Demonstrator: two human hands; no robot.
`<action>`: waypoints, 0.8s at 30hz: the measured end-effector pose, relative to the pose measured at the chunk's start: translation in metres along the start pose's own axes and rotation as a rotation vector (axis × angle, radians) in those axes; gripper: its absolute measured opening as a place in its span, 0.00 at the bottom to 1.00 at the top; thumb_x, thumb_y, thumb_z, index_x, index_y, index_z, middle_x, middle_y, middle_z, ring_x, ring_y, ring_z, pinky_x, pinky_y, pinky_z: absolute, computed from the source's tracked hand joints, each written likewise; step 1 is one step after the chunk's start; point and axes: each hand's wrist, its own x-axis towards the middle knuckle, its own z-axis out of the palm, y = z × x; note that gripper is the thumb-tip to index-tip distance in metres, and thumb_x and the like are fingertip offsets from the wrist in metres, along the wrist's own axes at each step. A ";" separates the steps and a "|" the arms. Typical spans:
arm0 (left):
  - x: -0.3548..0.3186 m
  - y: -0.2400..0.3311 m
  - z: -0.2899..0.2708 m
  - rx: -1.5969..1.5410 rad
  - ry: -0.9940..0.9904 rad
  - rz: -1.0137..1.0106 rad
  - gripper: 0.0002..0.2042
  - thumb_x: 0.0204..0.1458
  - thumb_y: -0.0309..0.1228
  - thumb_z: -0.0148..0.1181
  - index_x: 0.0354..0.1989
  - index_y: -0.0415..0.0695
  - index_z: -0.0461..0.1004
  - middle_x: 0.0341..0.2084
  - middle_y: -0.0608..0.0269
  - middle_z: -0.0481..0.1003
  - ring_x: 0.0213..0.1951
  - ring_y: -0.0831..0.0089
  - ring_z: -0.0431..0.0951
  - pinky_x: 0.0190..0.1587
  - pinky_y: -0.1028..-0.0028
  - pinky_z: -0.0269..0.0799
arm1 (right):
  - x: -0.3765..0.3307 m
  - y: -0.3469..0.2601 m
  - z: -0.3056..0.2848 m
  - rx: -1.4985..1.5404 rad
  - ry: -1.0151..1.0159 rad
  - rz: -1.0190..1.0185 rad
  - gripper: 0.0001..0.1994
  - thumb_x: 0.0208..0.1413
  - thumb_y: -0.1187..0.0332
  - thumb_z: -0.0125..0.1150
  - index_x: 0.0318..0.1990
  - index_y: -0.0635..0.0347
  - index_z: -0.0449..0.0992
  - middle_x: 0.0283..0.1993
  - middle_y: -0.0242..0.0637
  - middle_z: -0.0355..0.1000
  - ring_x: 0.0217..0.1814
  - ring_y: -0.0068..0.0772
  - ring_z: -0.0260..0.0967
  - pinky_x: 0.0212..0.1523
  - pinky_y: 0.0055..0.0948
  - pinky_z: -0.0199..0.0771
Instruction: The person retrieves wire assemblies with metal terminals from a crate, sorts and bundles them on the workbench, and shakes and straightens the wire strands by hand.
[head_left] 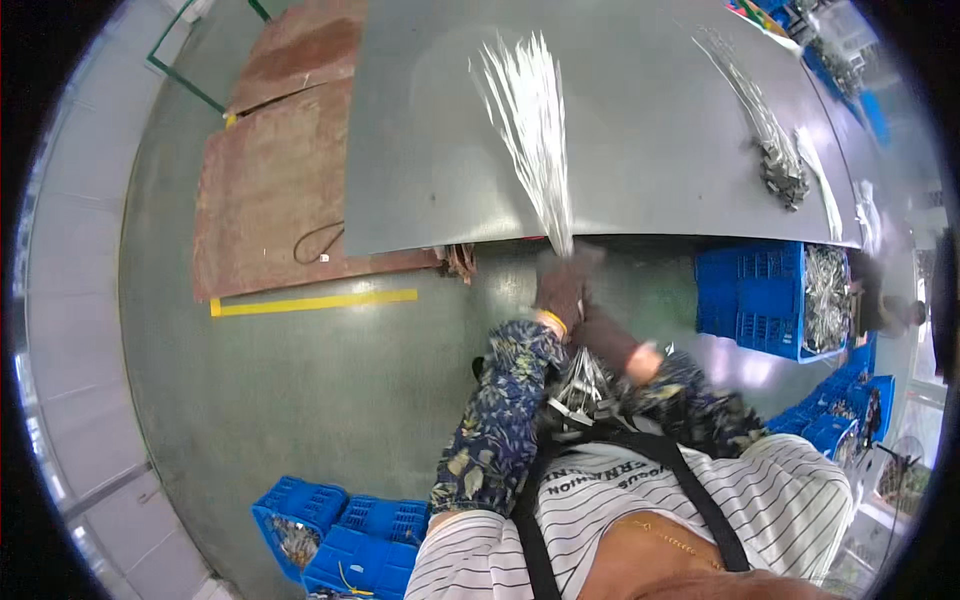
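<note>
Strands (540, 120) fan silvery across the near edge of the grey surface (650, 150), where I see the left hand (560, 290) clasping them, cannot tell the blurred right hand (608, 334)'s grip, and would favour even pressure.

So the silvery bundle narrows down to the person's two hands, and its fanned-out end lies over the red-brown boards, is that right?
The surface is wrong: the head view shows the fanned-out end of the silvery bundle lying over the grey tabletop. It does narrow down to the person's left hand and right hand.
</note>
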 end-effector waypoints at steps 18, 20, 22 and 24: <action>0.014 0.060 -0.031 -0.580 -0.457 -0.288 0.15 0.58 0.31 0.56 0.48 0.32 0.73 0.20 0.64 0.71 0.18 0.72 0.69 0.26 0.73 0.71 | -0.014 -0.056 0.007 0.430 0.121 0.009 0.14 0.55 0.75 0.60 0.50 0.64 0.73 0.49 0.41 0.72 0.44 0.31 0.75 0.46 0.31 0.77; 0.017 0.140 -0.017 -0.334 -0.541 -0.106 0.15 0.51 0.25 0.60 0.47 0.33 0.74 0.25 0.65 0.73 0.27 0.72 0.72 0.33 0.74 0.72 | -0.028 -0.094 -0.011 0.606 0.275 -0.103 0.14 0.55 0.77 0.59 0.50 0.64 0.73 0.49 0.41 0.72 0.43 0.32 0.76 0.46 0.30 0.77; -0.012 0.207 -0.011 -0.146 -0.517 0.192 0.15 0.51 0.26 0.61 0.47 0.34 0.74 0.27 0.65 0.74 0.29 0.71 0.73 0.35 0.75 0.72 | -0.041 -0.132 -0.012 0.489 0.247 -0.486 0.23 0.54 0.78 0.62 0.59 0.64 0.67 0.49 0.39 0.72 0.46 0.33 0.75 0.46 0.27 0.77; -0.014 0.199 0.004 0.030 -0.527 0.482 0.16 0.50 0.27 0.62 0.47 0.36 0.75 0.30 0.65 0.75 0.32 0.71 0.74 0.37 0.75 0.73 | -0.036 -0.121 -0.010 0.436 0.247 -0.357 0.25 0.55 0.78 0.60 0.61 0.63 0.63 0.49 0.40 0.72 0.47 0.34 0.75 0.46 0.28 0.77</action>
